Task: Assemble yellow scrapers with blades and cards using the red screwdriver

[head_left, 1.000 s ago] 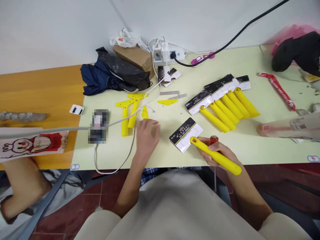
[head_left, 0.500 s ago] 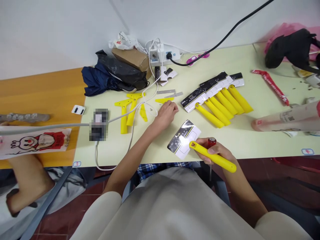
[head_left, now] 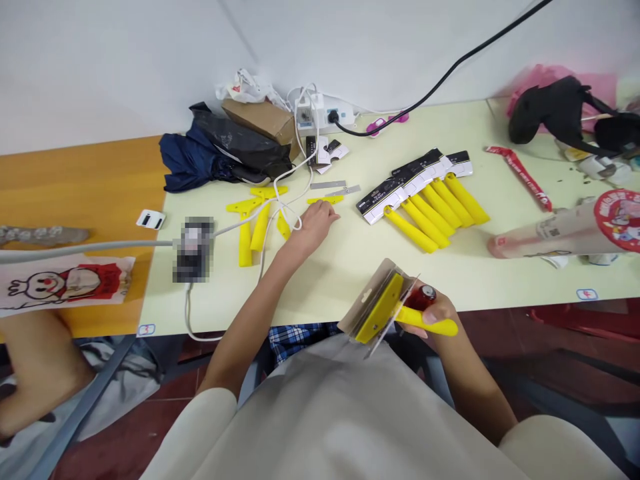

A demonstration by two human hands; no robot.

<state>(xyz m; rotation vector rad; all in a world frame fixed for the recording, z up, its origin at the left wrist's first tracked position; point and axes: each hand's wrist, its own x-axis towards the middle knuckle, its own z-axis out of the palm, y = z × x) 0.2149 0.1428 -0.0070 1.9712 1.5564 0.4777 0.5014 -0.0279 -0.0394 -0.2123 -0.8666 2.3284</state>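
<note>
- Right hand grips a yellow scraper with a card, and a red handle, over the near edge of the desk.
- Left hand, fingers curled, is just beside a yellow strip; I cannot tell if it grips anything.

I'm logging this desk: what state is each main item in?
Held scraper: head between card flaps
Right grip: closed on that scraper and a red handle
Left grip: curled; contents unclear
Carded scrapers: overlapping in a row
Uncarded scrapers: lying close together
Blades: loose, flat
Black plug: in the power strip
</note>
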